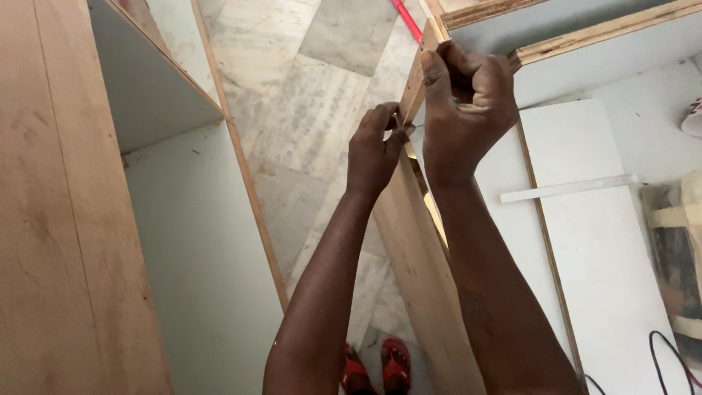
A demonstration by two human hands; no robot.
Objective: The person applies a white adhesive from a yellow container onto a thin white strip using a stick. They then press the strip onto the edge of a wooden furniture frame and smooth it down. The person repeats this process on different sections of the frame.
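An upright wooden cabinet panel (417,271) runs up the middle of the head view, its thin top edge facing me. My left hand (374,152) pinches something small against that edge near the top; what it holds is too small to tell. My right hand (464,102) is closed in a fist just above and to the right, gripping the panel's edge or a tool hidden inside the fingers. Both forearms reach up from the bottom of the view.
A second open cabinet (183,241) with a white inside stands on the left. White boards (607,263) and a thin white strip (567,189) lie inside the right cabinet. A marble floor (314,95) lies between. Red sandals (380,366) show below; a black cable (669,351) is at lower right.
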